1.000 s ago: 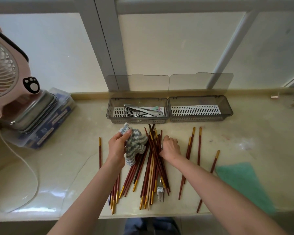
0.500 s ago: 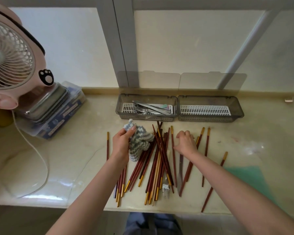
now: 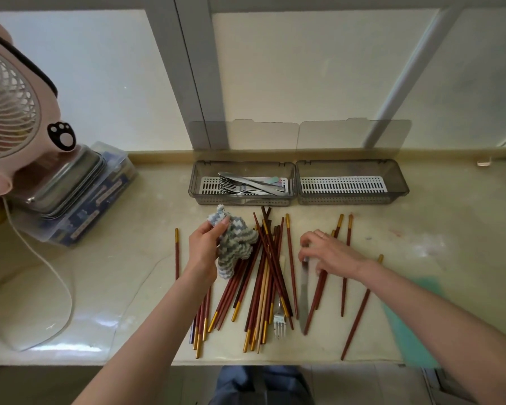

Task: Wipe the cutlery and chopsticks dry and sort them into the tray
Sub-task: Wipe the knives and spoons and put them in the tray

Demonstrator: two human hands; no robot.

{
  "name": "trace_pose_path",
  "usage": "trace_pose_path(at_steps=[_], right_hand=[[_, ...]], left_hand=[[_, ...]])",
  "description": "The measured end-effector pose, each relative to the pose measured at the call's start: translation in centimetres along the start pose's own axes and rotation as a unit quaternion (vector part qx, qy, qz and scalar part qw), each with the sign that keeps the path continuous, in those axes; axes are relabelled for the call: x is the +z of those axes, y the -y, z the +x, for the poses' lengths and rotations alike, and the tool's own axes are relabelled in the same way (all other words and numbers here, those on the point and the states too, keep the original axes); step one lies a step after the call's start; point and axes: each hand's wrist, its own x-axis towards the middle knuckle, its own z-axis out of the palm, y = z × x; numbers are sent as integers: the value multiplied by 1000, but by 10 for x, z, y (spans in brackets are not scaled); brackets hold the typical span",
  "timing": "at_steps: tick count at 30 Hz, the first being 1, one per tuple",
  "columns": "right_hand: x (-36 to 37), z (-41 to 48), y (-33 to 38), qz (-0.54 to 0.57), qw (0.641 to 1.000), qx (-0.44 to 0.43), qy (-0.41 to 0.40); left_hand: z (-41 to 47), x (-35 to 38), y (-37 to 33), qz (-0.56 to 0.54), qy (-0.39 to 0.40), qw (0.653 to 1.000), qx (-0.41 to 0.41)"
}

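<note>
The chopsticks are nearly all waiting. A thick heap of them, red-brown with gold tips, lies on the counter just in front of the tray. One stray sits off to the left of the heap, and a few more are fanned out in front of the tray's right compartment. That compartment holds nothing but its white slatted insert, so I'd say not one chopstick has been sorted yet. The left compartment is where the work shows: a small stack of forks and knives lies in it. As far as I can see, two pieces of cutlery are outside the tray: a fork at the near edge of the heap, tines toward the person, and a knife just to its right. The right hand is down on the knife's handle end with fingers bent over it, though I can't tell whether they have actually pinched it. The left hand is closed round a bunched blue-and-white cloth, held above the heap in front of the tray's left compartment. By my reckoning the cutlery is close to finished and the chopsticks are the bulk of what's left. Far to the tray's left stands a pink fan.
</note>
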Motion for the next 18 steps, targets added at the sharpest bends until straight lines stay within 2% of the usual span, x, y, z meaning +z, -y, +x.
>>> trace_pose_path(at_steps=[4, 6, 8, 13, 18], right_hand=[[-5, 3, 9, -140, 975, -172, 27], [-13, 6, 12, -185, 958, -218, 37], [-17, 7, 14, -208, 949, -232, 37], [-9, 1, 13, -226, 951, -202, 55], [-6, 3, 12, -231, 950, -207, 39]], left_hand=[[1, 3, 1, 5, 5, 1000, -4], [2, 6, 2, -2, 5, 1000, -10], [2, 8, 2, -7, 2, 1000, -11], [3, 7, 3, -15, -1, 1000, -12], [2, 6, 6, -18, -11, 1000, -9]])
